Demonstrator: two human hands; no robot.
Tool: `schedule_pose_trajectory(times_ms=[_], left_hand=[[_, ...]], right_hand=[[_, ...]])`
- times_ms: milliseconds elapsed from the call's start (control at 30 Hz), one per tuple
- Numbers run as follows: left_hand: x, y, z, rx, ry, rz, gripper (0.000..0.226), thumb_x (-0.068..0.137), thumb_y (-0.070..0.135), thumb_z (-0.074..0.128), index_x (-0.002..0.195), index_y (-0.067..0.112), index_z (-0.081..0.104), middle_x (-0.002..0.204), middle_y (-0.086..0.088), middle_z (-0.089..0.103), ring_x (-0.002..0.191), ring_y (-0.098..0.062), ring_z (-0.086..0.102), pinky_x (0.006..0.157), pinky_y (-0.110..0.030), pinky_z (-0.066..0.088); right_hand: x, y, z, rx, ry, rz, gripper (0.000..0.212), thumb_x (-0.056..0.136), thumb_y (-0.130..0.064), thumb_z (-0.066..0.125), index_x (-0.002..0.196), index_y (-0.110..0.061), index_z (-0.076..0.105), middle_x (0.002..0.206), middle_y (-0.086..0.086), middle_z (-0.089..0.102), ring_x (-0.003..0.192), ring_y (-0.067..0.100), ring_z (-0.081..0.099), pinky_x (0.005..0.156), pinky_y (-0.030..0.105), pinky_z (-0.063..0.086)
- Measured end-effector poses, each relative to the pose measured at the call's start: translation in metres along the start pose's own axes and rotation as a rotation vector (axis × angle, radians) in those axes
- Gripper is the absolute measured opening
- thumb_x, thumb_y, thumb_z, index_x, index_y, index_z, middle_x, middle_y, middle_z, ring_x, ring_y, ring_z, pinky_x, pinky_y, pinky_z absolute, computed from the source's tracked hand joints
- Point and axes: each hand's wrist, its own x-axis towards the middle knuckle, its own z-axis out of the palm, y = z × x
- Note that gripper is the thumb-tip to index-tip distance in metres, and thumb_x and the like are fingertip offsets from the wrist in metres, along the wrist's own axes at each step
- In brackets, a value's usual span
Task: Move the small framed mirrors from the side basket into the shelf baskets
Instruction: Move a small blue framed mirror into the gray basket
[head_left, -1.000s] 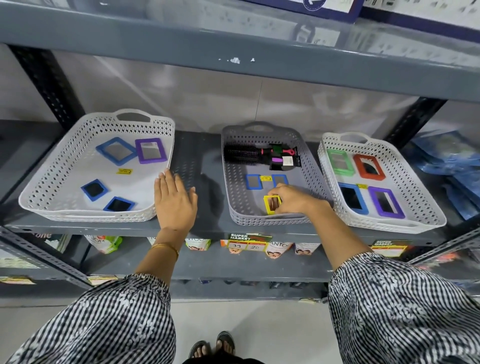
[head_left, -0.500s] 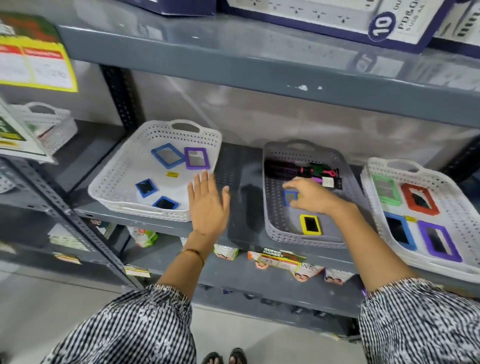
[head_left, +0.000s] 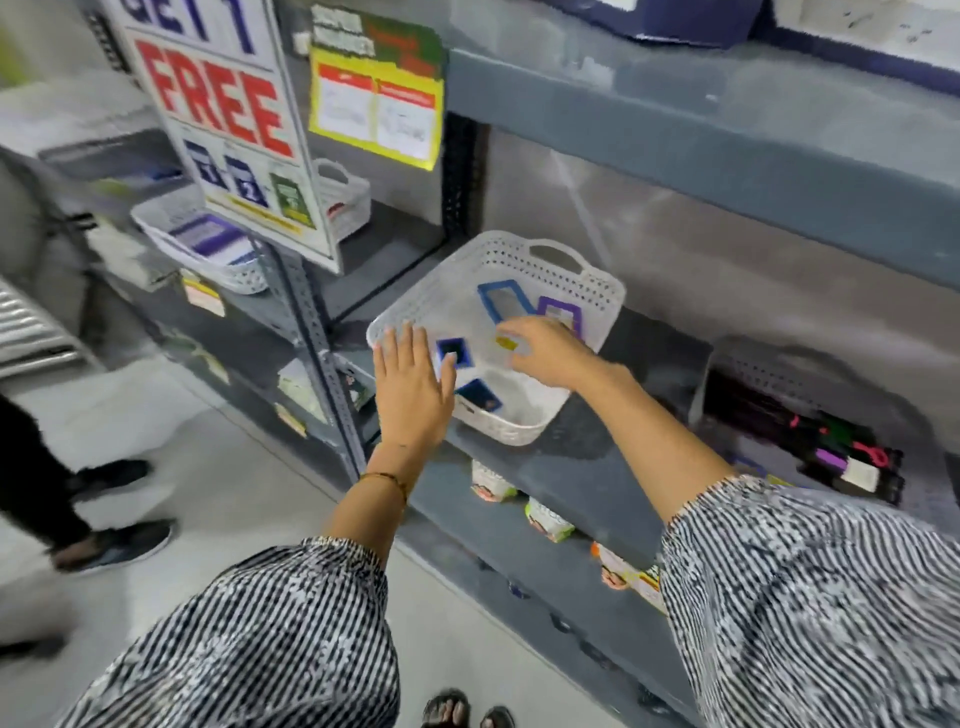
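Observation:
A white perforated basket (head_left: 561, 260) sits on the grey shelf. It holds a large blue-framed mirror (head_left: 501, 304), a purple-framed mirror (head_left: 563, 312), two small blue-framed mirrors (head_left: 453, 352) (head_left: 480, 395) and a yellow tag (head_left: 506, 343). My right hand (head_left: 545, 351) hovers inside the basket over the yellow tag, fingers curled and apart, nothing visibly in it. My left hand (head_left: 410, 384) is flat and open at the basket's front-left rim. A grey basket (head_left: 727, 374) to the right holds hairbrushes (head_left: 810, 431).
A "FREE" promo sign (head_left: 223, 119) hangs on the shelf upright at the left. Behind it stand two more white baskets (head_left: 208, 249) (head_left: 348, 200). Another person's legs and shoes (head_left: 78, 499) are on the floor at the left. Packets line the lower shelf (head_left: 550, 519).
The view has swung left. My right hand left the grey basket, where the yellow-framed mirror stayed, and moved over the left white basket. My left hand shifted to that basket's front-left rim.

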Motion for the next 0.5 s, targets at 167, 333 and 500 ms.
schedule_pose_trajectory(times_ms=[167,333,500], left_hand=[[0.000,-0.004,0.009,-0.103,0.009,-0.010,0.071,0.090,0.043,0.016,0.138,-0.007,0.033,0.147,-0.027,0.031,0.140,-0.039,0.022,0.118,-0.049,0.014],[-0.004,-0.006,0.011,-0.154,0.030,-0.051,0.065,0.091,0.035,0.013,0.136,-0.005,0.037,0.145,-0.026,0.036,0.138,-0.037,0.028,0.116,-0.043,0.012],[-0.002,-0.007,0.015,-0.142,0.061,-0.020,0.058,0.092,0.030,0.017,0.133,-0.003,0.042,0.141,-0.027,0.041,0.135,-0.039,0.033,0.116,-0.047,0.018]], right_hand=[[0.046,-0.021,0.024,-0.094,-0.121,-0.028,0.061,0.085,-0.012,0.068,0.140,-0.006,0.044,0.143,0.015,0.049,0.132,0.029,0.046,0.106,0.034,0.038],[0.077,-0.022,0.043,-0.195,-0.212,-0.045,0.057,0.081,-0.019,0.071,0.133,-0.006,0.051,0.133,0.017,0.058,0.122,0.032,0.054,0.103,0.038,0.044],[0.091,-0.015,0.055,-0.222,-0.229,-0.079,0.035,0.081,-0.016,0.072,0.113,-0.007,0.061,0.109,0.012,0.065,0.102,0.029,0.060,0.085,0.031,0.045]])
